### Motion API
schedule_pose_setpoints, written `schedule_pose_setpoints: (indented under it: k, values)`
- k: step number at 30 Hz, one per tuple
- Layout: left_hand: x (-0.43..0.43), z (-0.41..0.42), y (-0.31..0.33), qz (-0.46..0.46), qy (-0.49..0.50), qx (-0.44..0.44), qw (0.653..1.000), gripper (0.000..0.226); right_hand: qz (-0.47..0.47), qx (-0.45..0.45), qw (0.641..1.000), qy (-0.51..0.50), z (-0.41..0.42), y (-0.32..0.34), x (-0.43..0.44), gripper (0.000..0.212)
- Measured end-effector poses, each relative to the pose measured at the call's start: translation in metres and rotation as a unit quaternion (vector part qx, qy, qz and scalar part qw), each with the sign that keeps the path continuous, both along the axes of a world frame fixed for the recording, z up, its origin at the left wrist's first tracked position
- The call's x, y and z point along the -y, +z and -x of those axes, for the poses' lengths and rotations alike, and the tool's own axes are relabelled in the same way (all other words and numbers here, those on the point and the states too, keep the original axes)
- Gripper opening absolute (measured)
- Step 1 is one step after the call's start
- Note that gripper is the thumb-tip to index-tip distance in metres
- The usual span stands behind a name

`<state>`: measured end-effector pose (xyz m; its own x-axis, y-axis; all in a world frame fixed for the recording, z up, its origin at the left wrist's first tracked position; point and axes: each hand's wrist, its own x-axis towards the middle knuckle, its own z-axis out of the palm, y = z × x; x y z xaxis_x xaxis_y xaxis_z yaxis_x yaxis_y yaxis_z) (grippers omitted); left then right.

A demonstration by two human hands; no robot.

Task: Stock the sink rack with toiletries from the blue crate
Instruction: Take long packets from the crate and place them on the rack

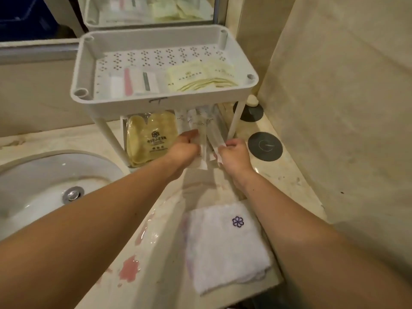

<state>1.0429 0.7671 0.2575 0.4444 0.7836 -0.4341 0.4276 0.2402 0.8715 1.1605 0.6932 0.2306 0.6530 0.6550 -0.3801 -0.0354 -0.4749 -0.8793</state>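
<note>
A white two-tier sink rack (89, 63) stands on the counter behind the basin. Its top tray holds wrapped toothbrush packets (133, 82) on the left and cream sachets (200, 76) on the right. On the lower shelf lies a yellow packet of slippers (151, 134), and beside it a bundle of long clear-wrapped packets (204, 128) reaches in under the top tray. My left hand (186, 148) grips that bundle from the left, my right hand (234, 150) pinches it from the right. The blue crate shows only as a reflection (24, 18) in the mirror.
A white basin (44, 181) with a chrome drain sits at the left. A folded white towel (225, 246) with a purple flower lies near the counter's front edge. Two round dark discs (265, 146) are set into the counter at the right, close to the wall.
</note>
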Motion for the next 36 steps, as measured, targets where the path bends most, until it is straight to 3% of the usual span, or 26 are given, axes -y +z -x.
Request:
schedule_pose_setpoints:
  k: [10, 15, 17, 22, 27, 30, 36]
  values:
    - [-0.029, -0.019, -0.022, 0.014, 0.075, 0.004, 0.997, 0.064, -0.043, 0.001, 0.992, -0.117, 0.003, -0.019, -0.023, 0.024]
    - [-0.034, -0.026, -0.024, 0.006, 0.065, 0.008, 0.998, 0.066, -0.048, -0.026, 0.988, -0.147, 0.01, -0.017, -0.022, 0.014]
    - [-0.033, -0.03, -0.022, 0.004, 0.061, 0.004, 0.998, 0.065, -0.05, -0.03, 0.989, -0.138, 0.009, -0.016, -0.018, 0.01]
    - [-0.033, -0.037, -0.02, -0.015, 0.044, -0.019, 0.999, 0.063, -0.022, 0.079, 0.995, -0.048, 0.01, -0.019, -0.01, 0.015]
    - [-0.03, -0.04, -0.019, 0.006, 0.046, 0.0, 0.999, 0.061, -0.006, 0.141, 0.99, -0.018, 0.01, -0.017, -0.003, 0.031]
    - [-0.029, -0.042, -0.021, 0.021, 0.045, 0.022, 0.999, 0.062, -0.019, 0.159, 0.987, -0.006, 0.01, -0.012, 0.0, 0.029]
    - [-0.028, -0.042, -0.022, -0.034, 0.026, -0.012, 0.999, 0.064, -0.036, 0.18, 0.983, 0.004, 0.012, -0.006, 0.006, 0.037]
